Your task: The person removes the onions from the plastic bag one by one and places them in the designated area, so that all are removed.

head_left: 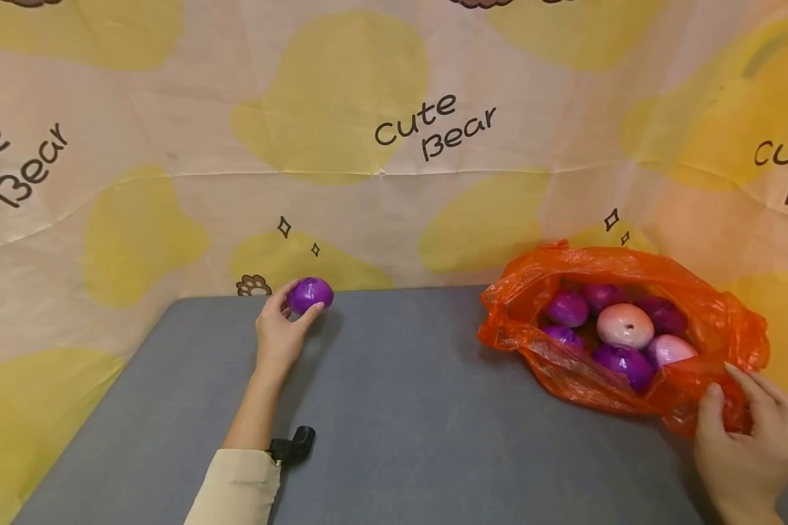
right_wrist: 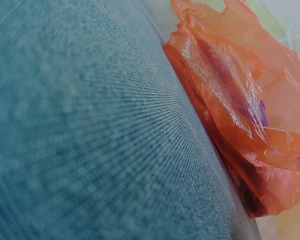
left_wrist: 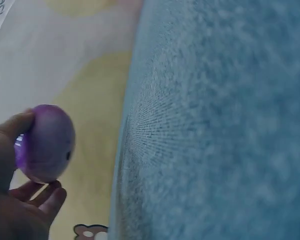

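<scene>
My left hand [head_left: 282, 324] holds a round, shiny purple fruit [head_left: 311, 294] between thumb and fingers, over the far edge of the table. In the left wrist view the fruit [left_wrist: 50, 142] shows a paler face with a small dark spot. At the right, an orange plastic bag [head_left: 584, 383] lies with its mouth spread open. Inside are several similar fruits, mostly purple [head_left: 567, 308], plus a pinkish-red one [head_left: 625, 326] with a dark spot and a pale pink one [head_left: 671, 351]. My right hand [head_left: 755, 441] grips the bag's near right rim between thumb and fingers.
The grey table [head_left: 420, 408] stretches between my hands. A cloth backdrop [head_left: 368, 219] with yellow patches and "Cute Bear" lettering rises behind the table and along its sides. A black wrist mount [head_left: 295, 445] sits on my left forearm beside the cream sleeve [head_left: 236, 485].
</scene>
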Motion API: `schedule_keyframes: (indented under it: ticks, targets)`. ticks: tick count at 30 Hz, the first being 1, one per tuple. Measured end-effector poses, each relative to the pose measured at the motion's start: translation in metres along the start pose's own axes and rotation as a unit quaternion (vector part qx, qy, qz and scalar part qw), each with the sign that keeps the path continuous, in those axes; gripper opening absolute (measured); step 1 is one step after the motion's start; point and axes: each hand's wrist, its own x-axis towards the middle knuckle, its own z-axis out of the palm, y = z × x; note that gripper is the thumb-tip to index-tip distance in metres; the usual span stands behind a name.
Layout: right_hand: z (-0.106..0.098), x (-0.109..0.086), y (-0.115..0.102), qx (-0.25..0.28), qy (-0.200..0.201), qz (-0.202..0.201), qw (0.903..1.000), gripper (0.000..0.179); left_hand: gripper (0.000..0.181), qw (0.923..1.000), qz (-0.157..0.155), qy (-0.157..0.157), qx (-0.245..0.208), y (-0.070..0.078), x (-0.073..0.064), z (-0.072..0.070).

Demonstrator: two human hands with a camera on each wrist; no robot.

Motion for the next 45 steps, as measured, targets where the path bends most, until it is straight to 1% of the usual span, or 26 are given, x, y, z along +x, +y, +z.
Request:
schedule_keyframes:
  ticks: [3,9,11,14,17,20,25,32,35,45]
  targets:
    - [-0.001,0.001,-0.004,-0.003,-0.006,0.002,1.0,0.04,0.065,0.9996,-0.025,-0.008,-0.013,-0.009,-0.001,0.002]
    - [0.001,-0.001,-0.006,0.005,0.012,0.005,0.9999,0.037,0.065,0.998,-0.055,-0.012,-0.029,-0.032,-0.003,0.002]
    - [0.001,-0.001,-0.008,0.008,0.013,0.007,0.9999,0.036,0.065,0.9979,-0.058,-0.017,-0.025,-0.038,-0.003,0.002]
    - [0.001,0.0,-0.012,0.015,0.015,0.011,0.9997,0.034,0.066,0.9975,-0.059,-0.035,-0.016,-0.044,-0.003,0.002]
    - [0.001,0.001,-0.015,0.016,0.014,0.013,0.9997,0.034,0.067,0.9968,-0.06,-0.049,-0.021,-0.047,-0.004,0.003]
    - [0.0,0.001,-0.016,0.013,0.012,0.016,0.9997,0.034,0.067,0.9961,-0.057,-0.06,-0.03,-0.049,-0.003,0.004]
    - [0.0,0.001,-0.016,0.015,0.016,0.011,0.9997,0.034,0.069,0.9953,-0.055,-0.077,-0.021,-0.05,-0.004,0.004]
    - [0.001,0.002,-0.019,0.031,0.024,0.009,0.9992,0.034,0.071,0.9942,-0.068,-0.081,-0.018,-0.053,-0.003,0.003]
    - [0.001,0.002,-0.021,0.035,0.03,0.009,0.9989,0.034,0.072,0.994,-0.067,-0.084,-0.019,-0.054,-0.002,0.003]
    - [0.001,0.002,-0.025,0.038,0.03,0.014,0.9987,0.033,0.071,0.9948,-0.066,-0.076,-0.015,-0.051,-0.005,0.003]
